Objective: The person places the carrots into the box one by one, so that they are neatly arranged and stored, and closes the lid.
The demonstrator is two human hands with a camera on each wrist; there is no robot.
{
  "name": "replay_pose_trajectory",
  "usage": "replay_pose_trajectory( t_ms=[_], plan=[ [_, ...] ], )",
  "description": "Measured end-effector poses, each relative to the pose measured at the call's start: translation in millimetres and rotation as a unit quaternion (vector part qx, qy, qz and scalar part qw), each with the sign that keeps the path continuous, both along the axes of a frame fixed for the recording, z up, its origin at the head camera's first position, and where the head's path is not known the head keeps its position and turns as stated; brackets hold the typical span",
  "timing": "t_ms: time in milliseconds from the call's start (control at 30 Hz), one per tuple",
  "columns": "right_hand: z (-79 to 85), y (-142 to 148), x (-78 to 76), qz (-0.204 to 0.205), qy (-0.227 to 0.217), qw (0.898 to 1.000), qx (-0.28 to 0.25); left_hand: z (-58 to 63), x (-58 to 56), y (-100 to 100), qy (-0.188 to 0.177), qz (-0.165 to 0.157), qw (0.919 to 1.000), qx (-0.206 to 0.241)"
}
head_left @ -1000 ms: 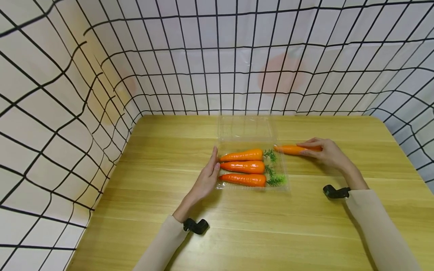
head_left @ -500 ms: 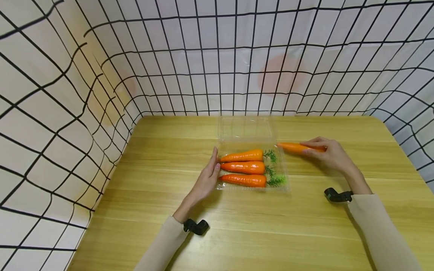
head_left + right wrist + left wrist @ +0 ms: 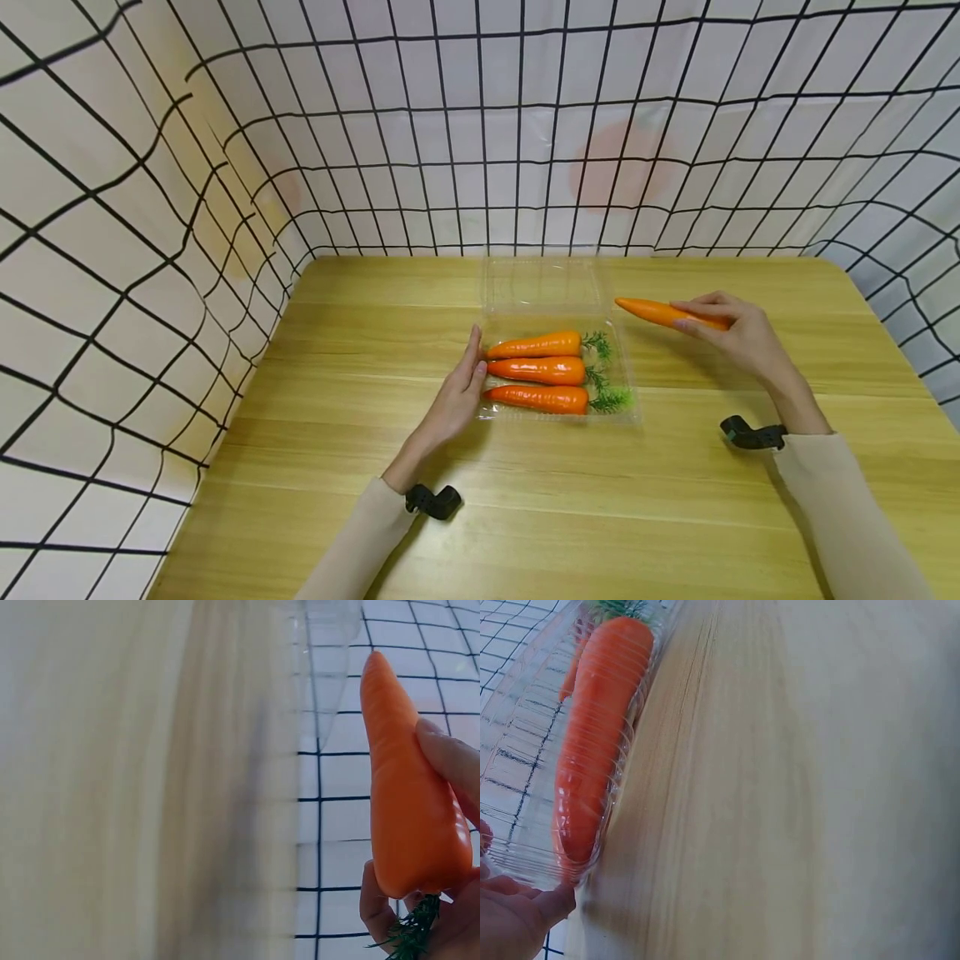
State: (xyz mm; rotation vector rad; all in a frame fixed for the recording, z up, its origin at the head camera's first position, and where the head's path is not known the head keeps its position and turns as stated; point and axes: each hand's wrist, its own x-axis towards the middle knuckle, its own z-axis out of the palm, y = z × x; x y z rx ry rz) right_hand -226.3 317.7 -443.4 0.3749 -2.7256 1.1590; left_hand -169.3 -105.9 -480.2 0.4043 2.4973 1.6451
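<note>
A hinged clear plastic container holds three orange carrots side by side, green tops to the right. My left hand rests against its left end, fingers extended; in the left wrist view, fingertips touch the end wall near the tip of the nearest carrot. Right of the container, my right hand grips another carrot between thumb and fingers, raised over the table, its tip toward the container. The right wrist view shows that carrot's dark green top at the palm.
The container's lid lies folded back toward the far edge of the wooden table. White walls with a black grid rise behind and beside the table. Both wrists wear a small black camera mount.
My right hand has lifted the carrot off the table beside the container and drawn it slightly right and away, its tip rising. The left hand stays against the container.
</note>
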Motion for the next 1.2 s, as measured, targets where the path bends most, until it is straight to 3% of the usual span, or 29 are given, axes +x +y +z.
replay_pose_trajectory(
  t_ms=[267, 567, 900, 1200],
  plan=[
    [19.8, -14.4, 4.8, 0.001, 0.002, 1.0, -0.009, 1.3, 0.7, 0.1, -0.002, 0.0, 1.0, 0.0],
    [32.8, -40.5, 13.0, 0.049, 0.004, 0.999, -0.016, 1.8, 1.0, 0.1, -0.004, -0.002, 1.0, -0.004],
    [38.1, -76.2, 19.6, 0.093, -0.017, 0.995, -0.009, 1.3, 0.5, -0.1, 0.0, -0.002, 1.0, -0.008],
    [32.6, -103.4, 20.0, 0.154, 0.019, 0.988, 0.024, 1.5, 0.6, 0.1, 0.004, -0.002, 1.0, -0.002]
  ],
)
